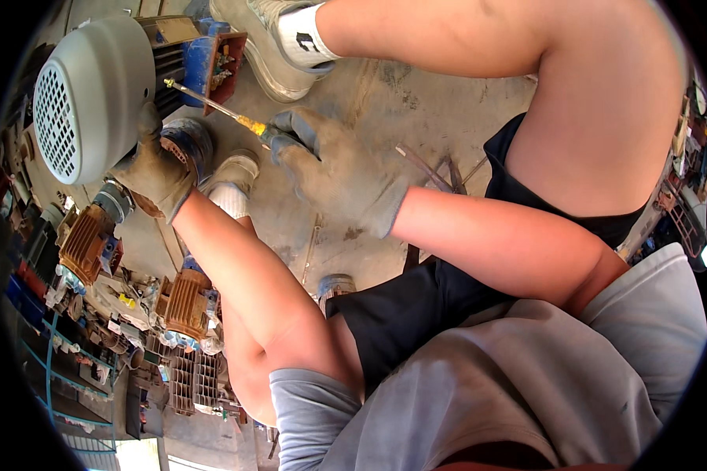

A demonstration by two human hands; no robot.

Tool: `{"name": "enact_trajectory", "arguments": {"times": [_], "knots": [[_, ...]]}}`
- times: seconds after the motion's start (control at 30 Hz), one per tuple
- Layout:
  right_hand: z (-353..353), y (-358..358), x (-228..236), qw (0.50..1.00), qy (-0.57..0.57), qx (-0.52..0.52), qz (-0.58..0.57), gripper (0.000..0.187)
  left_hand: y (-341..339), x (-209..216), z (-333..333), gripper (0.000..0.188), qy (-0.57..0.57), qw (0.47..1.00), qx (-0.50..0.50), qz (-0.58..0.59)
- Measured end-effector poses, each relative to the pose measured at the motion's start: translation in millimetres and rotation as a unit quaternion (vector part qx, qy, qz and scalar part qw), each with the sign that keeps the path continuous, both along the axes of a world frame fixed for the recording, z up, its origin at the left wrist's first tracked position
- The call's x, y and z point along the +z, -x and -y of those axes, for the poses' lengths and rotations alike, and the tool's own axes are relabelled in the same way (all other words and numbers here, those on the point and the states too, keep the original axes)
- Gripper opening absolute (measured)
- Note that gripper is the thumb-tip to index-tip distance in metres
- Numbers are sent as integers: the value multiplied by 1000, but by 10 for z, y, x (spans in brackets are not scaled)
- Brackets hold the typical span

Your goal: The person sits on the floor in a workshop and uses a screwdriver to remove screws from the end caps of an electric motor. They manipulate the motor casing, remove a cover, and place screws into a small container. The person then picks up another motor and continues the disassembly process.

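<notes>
A grey fan cover [106, 86] with a grid of square holes sits at the end of an electric motor at the upper left. My gloved left hand [153, 165] is closed on the cover's near rim, thumb up along its side. In my gloved right hand [330, 161] is a screwdriver [228, 114] with a yellow handle. Its long thin shaft points up and left, and the tip is close to the motor body beside the cover. A blue terminal box [200, 67] on the motor stands open, with a reddish-brown rim and fittings inside.
Brown finned motors [86, 243] and another rusty motor [184, 302] stand at the left, among many loose metal parts. A blue metal rack [49, 361] is at the lower left. My shoe [271, 67] rests near the terminal box. Thin brown bars [440, 173] lie between my legs.
</notes>
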State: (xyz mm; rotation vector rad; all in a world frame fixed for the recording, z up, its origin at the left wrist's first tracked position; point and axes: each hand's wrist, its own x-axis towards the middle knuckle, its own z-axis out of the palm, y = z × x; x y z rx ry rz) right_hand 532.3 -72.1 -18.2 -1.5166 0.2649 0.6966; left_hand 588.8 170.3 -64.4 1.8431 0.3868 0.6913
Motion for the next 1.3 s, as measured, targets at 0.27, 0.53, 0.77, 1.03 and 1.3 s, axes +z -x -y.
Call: {"name": "enact_trajectory", "arguments": {"times": [0.27, 0.53, 0.77, 1.03, 1.3], "knots": [[54, 44, -76, 999, -35, -12, -15, 28, 103, 164, -100, 92, 7, 995, -29, -94], [88, -107, 144, 982, -151, -69, -93, 26, 198, 42, -1076, 45, 406, 910, -50, 59], [126, -14, 47, 996, -71, 6, 59, 36, -239, 604, -1006, 37, 443, 871, 100, -188], [26, -44, -111, 988, -150, -11, -27, 39, -73, 1088, -886, 45, 256, 940, 128, -187], [-170, -245, 278, 986, -166, -5, 26, 40, -227, 271, -1686, 32, -392, 822, -97, -402]]}}
